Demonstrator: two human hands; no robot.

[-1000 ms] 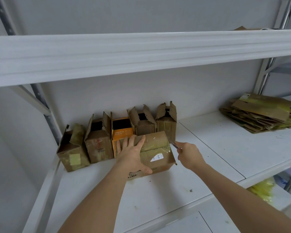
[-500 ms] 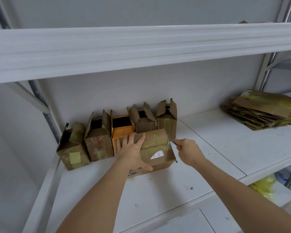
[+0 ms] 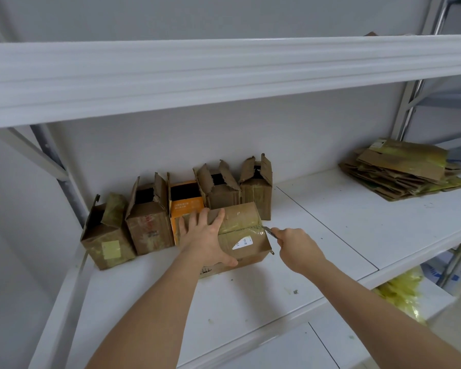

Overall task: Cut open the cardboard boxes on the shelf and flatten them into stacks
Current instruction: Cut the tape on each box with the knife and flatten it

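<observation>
I see my left hand (image 3: 206, 239) spread flat, pressing down the taped box (image 3: 244, 233) at the shelf (image 3: 330, 235) front. My right hand (image 3: 297, 247) grips a knife (image 3: 270, 231), its tip at the box's taped seam. Five opened boxes (image 3: 149, 217) stand behind; flattened cardboard (image 3: 402, 169) lies stacked far right.

Bare shelf (image 3: 330, 235) between boxes (image 3: 218, 187), stack (image 3: 399, 169)

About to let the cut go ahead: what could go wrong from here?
1. The blade sits at the taped seam, aimed toward the left hand pressing on the sealed box; a slip could reach those fingers.
2. The right hand works near the opened boxes behind; a hard pull might topple them.
</observation>
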